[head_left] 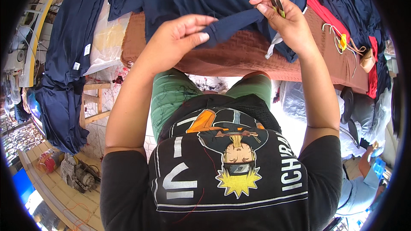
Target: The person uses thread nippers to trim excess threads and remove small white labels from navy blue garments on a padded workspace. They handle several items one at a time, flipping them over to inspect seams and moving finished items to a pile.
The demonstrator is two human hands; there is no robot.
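Upper centre of frame: narrow navy-blue cloth band (234, 25) spans the gap between my hands, over a brown textured cloth (205, 63). My left hand (177, 38): thumb and fingers closed about one end. My right hand (289, 19): curled round dark-bladed metal snips (277, 5), points upward; fingertip pinch on band, cannot tell.

A narrow navy-blue fabric band (236, 25) is plain; a draped brown tabletop cloth (231, 62) bears a tonal angular pattern; small, pointed metal snips (278, 5) show dark blades and yellow-green.
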